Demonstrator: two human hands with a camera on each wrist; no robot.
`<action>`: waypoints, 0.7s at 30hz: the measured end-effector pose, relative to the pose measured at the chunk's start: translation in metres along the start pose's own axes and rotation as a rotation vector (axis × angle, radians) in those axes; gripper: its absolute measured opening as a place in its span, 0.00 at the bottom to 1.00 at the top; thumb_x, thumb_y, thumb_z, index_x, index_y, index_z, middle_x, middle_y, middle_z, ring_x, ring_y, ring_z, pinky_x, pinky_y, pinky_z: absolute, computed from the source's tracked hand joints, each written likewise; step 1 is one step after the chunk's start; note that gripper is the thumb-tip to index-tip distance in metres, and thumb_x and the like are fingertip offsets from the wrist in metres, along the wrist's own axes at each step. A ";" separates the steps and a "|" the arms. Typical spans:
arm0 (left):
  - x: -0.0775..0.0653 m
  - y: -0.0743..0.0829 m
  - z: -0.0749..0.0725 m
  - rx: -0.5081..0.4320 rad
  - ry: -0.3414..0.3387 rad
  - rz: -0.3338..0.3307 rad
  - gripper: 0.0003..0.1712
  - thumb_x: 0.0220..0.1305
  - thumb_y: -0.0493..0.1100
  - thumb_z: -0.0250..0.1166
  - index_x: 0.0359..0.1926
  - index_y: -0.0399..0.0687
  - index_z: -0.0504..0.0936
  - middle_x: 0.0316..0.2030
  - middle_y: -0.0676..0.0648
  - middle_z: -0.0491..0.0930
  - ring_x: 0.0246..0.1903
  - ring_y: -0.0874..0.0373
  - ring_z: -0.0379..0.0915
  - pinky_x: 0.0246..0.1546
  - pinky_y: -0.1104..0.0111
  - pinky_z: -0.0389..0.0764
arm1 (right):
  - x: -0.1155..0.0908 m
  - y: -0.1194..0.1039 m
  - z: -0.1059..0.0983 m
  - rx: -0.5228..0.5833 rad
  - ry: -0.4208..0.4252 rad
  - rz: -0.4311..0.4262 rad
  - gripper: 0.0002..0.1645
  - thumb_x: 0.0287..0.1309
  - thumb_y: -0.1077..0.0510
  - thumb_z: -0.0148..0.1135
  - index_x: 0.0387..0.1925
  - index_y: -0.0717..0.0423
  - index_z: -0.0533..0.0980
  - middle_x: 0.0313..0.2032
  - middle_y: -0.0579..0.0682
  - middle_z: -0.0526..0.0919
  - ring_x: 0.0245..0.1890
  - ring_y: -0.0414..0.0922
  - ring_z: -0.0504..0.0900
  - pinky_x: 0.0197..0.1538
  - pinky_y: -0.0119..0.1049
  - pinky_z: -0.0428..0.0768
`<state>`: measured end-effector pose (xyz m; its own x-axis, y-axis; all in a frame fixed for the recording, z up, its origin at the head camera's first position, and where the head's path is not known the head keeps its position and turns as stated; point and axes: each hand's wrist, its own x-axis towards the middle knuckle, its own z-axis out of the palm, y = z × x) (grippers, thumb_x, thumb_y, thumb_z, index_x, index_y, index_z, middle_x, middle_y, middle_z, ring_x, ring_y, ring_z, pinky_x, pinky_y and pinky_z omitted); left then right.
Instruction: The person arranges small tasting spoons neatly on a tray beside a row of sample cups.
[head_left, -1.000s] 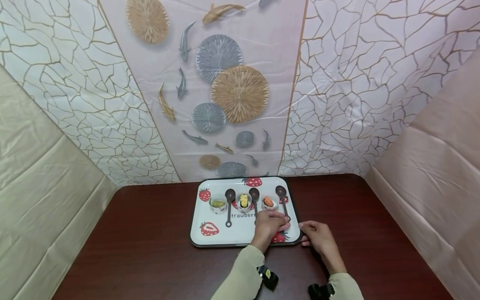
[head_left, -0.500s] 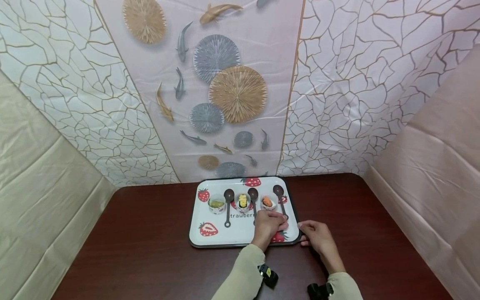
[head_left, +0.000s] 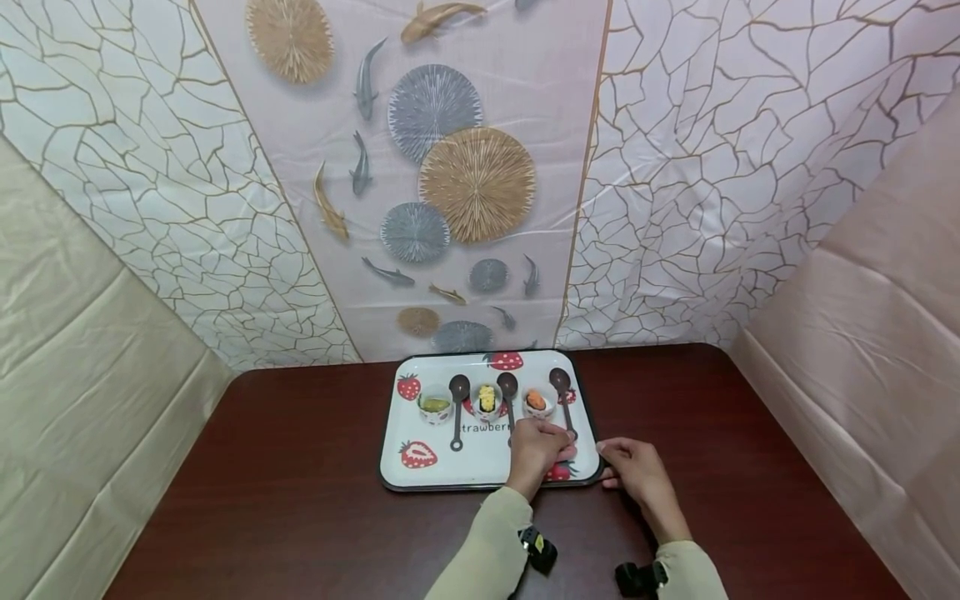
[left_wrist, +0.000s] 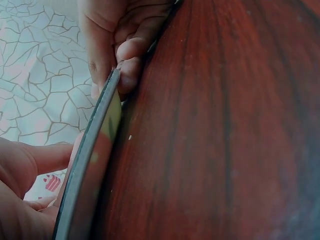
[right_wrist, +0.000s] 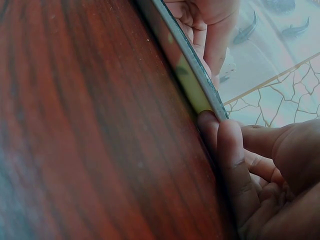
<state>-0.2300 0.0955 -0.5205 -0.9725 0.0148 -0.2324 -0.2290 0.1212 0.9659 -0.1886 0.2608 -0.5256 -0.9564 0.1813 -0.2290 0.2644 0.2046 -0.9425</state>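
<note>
A white tray (head_left: 468,471) with a dark rim and printed strawberries lies on the table, bearing three small bowls and three dark brown spoons. My left hand (head_left: 534,454) reaches over its front right part, fingertips at the handle end of the rightmost spoon (head_left: 566,407), which they appear to pinch. At the tray's right front corner, my right hand (head_left: 637,475) grips the rim between thumb and fingers, as the right wrist view shows with the fingers (right_wrist: 230,145) against the edge. The bowls hold a green piece (head_left: 434,405), a yellow-topped piece (head_left: 487,398) and an orange-topped piece (head_left: 536,400).
A middle spoon (head_left: 507,385), its handle partly behind my left hand, and a left spoon (head_left: 459,408) lie between the bowls. The dark reddish wooden table (head_left: 300,483) meets a patterned cloth wall (head_left: 480,275) behind the tray. Beige cloth panels (head_left: 847,375) flank both sides.
My left fingertips shift very slightly left at the spoon handle. My right hand stays at the tray's corner, and the bowls keep their places.
</note>
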 end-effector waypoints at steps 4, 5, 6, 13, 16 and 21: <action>0.002 -0.002 0.000 0.003 0.008 -0.013 0.05 0.61 0.35 0.77 0.28 0.41 0.90 0.23 0.47 0.88 0.25 0.58 0.89 0.28 0.72 0.86 | 0.001 0.001 0.000 0.008 -0.004 -0.002 0.19 0.78 0.63 0.57 0.57 0.79 0.76 0.32 0.50 0.87 0.25 0.42 0.83 0.28 0.36 0.87; 0.002 -0.002 0.001 0.001 0.009 -0.015 0.06 0.61 0.35 0.77 0.28 0.41 0.90 0.23 0.47 0.88 0.25 0.58 0.89 0.28 0.72 0.86 | 0.001 0.002 0.000 0.009 -0.003 -0.003 0.20 0.78 0.63 0.57 0.57 0.79 0.76 0.31 0.50 0.86 0.25 0.42 0.83 0.28 0.36 0.87; 0.003 -0.003 0.001 -0.001 0.010 -0.018 0.06 0.61 0.35 0.77 0.27 0.42 0.89 0.22 0.47 0.88 0.25 0.58 0.89 0.28 0.72 0.86 | 0.001 0.002 0.000 0.012 -0.002 -0.003 0.20 0.78 0.63 0.57 0.57 0.79 0.76 0.31 0.50 0.86 0.25 0.42 0.83 0.28 0.35 0.86; 0.004 -0.003 0.002 -0.014 0.014 -0.039 0.07 0.60 0.35 0.77 0.26 0.43 0.88 0.22 0.47 0.88 0.25 0.57 0.89 0.27 0.72 0.86 | 0.001 0.002 0.000 0.012 0.001 -0.002 0.19 0.77 0.63 0.57 0.57 0.79 0.76 0.31 0.51 0.86 0.24 0.41 0.82 0.27 0.35 0.86; 0.003 -0.003 0.002 -0.009 0.015 -0.040 0.07 0.60 0.35 0.77 0.26 0.43 0.88 0.22 0.47 0.88 0.25 0.57 0.89 0.27 0.72 0.86 | 0.000 0.001 0.000 0.015 0.003 -0.003 0.19 0.77 0.64 0.56 0.57 0.79 0.76 0.32 0.51 0.87 0.24 0.41 0.83 0.27 0.35 0.86; 0.003 -0.002 0.001 0.007 0.023 -0.033 0.08 0.60 0.35 0.77 0.25 0.44 0.87 0.21 0.47 0.88 0.24 0.57 0.89 0.27 0.73 0.86 | 0.000 -0.001 0.000 0.020 -0.002 0.002 0.19 0.77 0.63 0.56 0.57 0.79 0.76 0.31 0.50 0.87 0.24 0.41 0.83 0.28 0.35 0.86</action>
<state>-0.2321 0.0967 -0.5237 -0.9652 -0.0121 -0.2612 -0.2606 0.1279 0.9569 -0.1886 0.2605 -0.5247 -0.9561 0.1798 -0.2312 0.2638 0.1851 -0.9467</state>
